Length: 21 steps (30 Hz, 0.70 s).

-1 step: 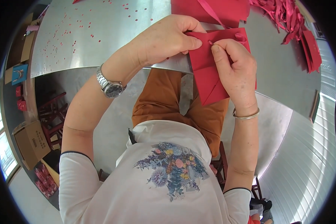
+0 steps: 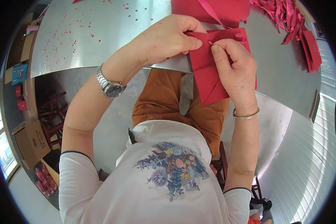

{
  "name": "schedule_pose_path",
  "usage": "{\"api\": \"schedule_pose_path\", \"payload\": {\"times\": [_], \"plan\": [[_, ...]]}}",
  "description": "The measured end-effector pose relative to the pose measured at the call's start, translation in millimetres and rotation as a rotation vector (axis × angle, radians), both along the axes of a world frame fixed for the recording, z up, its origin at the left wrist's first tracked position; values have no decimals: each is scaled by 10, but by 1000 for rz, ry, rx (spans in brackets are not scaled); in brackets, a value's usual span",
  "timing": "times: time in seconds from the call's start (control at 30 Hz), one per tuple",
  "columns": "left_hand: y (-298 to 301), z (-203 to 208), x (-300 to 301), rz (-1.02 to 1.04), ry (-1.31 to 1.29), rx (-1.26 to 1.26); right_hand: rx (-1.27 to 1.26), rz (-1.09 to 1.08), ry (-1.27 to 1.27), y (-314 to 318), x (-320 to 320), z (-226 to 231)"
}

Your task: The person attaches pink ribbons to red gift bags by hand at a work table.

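Between both hands [image 2: 198,52], red envelope [image 2: 207,71] pointing down toward person

Looked like a small craft workshop: bare metal desk [image 2: 100,41] strewn with red punched dots [image 2: 86,27], piled red paper pieces [image 2: 287,15], cardboard boxes [image 2: 30,143] on floor.

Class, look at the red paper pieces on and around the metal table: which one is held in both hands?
The folded red paper envelope at the table's near edge: the left hand and right hand pinch it, while the red stack and the strewn pile lie untouched.
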State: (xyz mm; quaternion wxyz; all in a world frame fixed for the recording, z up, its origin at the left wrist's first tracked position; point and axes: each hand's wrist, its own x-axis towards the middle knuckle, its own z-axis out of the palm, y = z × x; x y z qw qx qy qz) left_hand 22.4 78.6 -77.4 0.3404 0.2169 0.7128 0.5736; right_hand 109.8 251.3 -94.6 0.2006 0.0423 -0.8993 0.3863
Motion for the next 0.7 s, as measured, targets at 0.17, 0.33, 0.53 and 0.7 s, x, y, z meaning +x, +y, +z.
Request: {"api": "schedule_pose_path", "payload": {"times": [0.17, 0.33, 0.53, 0.7], "plan": [[-7, -34, -10, -1, 6, 12, 45, -23, -29, -11, -30, -4], [-7, -32, 12, -3, 38, -2, 217, -45, -67, -40, -70, 128], [32, -47, 24, 19, 234, -76, 451, -36, -50, -22, -127, 177], [41, -72, 38, 61, 300, -51, 416, -59, -43, -54, -57, 134]]}}
